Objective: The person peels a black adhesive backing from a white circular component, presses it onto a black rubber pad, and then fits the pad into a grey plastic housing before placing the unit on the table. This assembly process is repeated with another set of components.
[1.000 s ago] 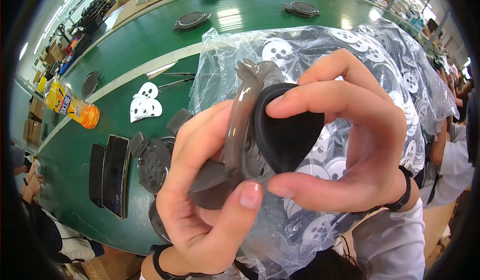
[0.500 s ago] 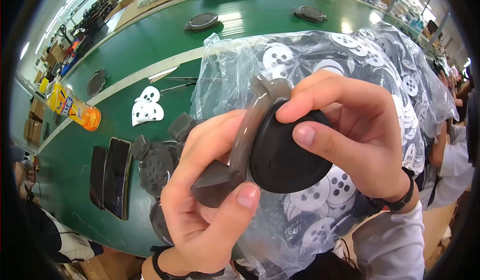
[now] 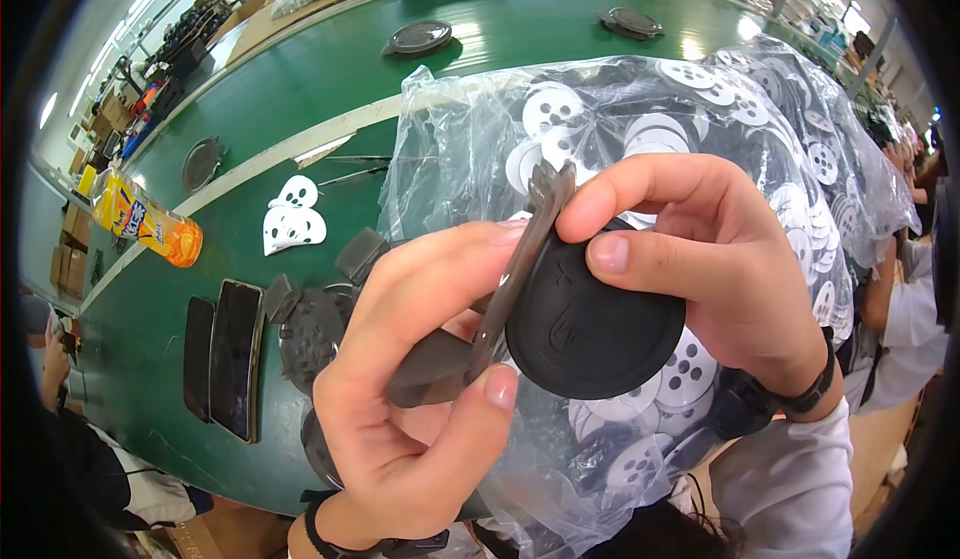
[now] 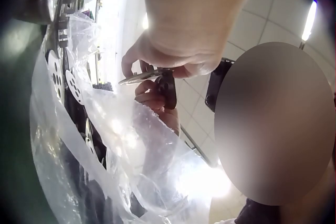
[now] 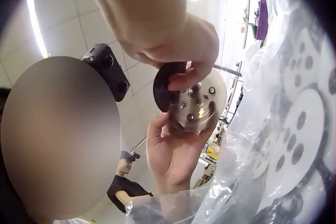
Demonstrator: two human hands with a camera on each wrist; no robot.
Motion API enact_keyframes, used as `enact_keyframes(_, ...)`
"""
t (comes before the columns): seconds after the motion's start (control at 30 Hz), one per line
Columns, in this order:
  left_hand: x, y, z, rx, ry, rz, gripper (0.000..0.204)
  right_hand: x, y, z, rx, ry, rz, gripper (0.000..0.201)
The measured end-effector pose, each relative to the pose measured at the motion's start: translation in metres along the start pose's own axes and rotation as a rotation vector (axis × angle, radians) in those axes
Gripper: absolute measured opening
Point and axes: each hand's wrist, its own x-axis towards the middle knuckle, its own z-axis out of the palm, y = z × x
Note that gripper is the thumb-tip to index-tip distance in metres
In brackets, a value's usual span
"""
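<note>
My left hand (image 3: pixel 410 379) grips a translucent grey round piece (image 3: pixel 520 269), seen nearly edge-on, with fingers behind it and the thumb at its lower edge. A black disc (image 3: pixel 595 324) with a raised mark meets the grey piece along its left side. My right hand (image 3: pixel 710 259) pinches the disc's upper edge between thumb and forefinger. In the right wrist view the grey piece (image 5: pixel 197 106) shows several holes, and the black disc (image 5: pixel 167 85) overlaps its edge at an angle. The left wrist view shows both pieces between the hands, the grey one (image 4: pixel 144 76) nearly edge-on.
A clear bag (image 3: pixel 450 109) of white perforated discs lies beneath and beyond the hands. Grey parts (image 3: pixel 310 339), two phones (image 3: pixel 237 359), white cutouts (image 3: pixel 294 229), tweezers (image 3: pixel 350 167) and a bottle (image 3: pixel 150 221) are at the left. Round pieces (image 3: pixel 418 37) rest on the green belt.
My right thumb has come up onto the disc's upper edge. The disc, earlier folded, now lies flatter and faces the head camera; the grey piece has turned more edge-on. Round pieces on the belt have shifted right.
</note>
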Motion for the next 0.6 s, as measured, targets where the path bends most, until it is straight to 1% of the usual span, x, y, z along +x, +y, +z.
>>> enact_keyframes(0.13,-0.0018,-0.0013,0.0002,-0.013,-0.001,-0.005,0.058,0.0002,0.0036,0.001,0.134,-0.03,-0.024,0.016)
enact_keyframes(0.17,-0.0023,-0.0005,0.0026,-0.047,0.025,-0.016,0.058,0.0001,0.0044,0.0019,0.176,-0.035,-0.032,0.017)
enact_keyframes(0.23,-0.0021,-0.0012,0.0031,-0.081,0.051,-0.026,0.059,-0.0011,0.0046,0.003,0.165,-0.021,-0.031,0.017)
enact_keyframes(0.33,-0.0016,-0.0021,0.002,-0.019,0.027,0.005,0.061,-0.0012,0.006,0.0035,0.116,0.017,-0.041,0.017)
enact_keyframes(0.4,-0.0013,0.004,0.0074,-0.002,0.129,-0.136,0.062,-0.0009,0.0065,0.0047,0.08,0.041,-0.051,0.017)
enact_keyframes(0.43,-0.0012,0.0046,0.0081,-0.002,0.128,-0.138,0.062,-0.0012,0.0058,0.0063,0.07,0.032,-0.107,0.016)
enact_keyframes(0.47,-0.0011,0.0049,0.0084,-0.004,0.137,-0.128,0.061,-0.0016,0.0054,0.0076,0.062,0.023,-0.162,0.016)
enact_keyframes(0.53,-0.002,0.0041,0.0074,-0.004,0.144,-0.12,0.061,-0.0023,0.0056,0.0091,0.053,0.029,-0.182,0.016)
enact_keyframes(0.6,-0.0042,0.0008,0.0047,0.004,0.086,-0.029,0.061,-0.0029,0.0063,0.0091,0.04,0.036,-0.202,0.015)
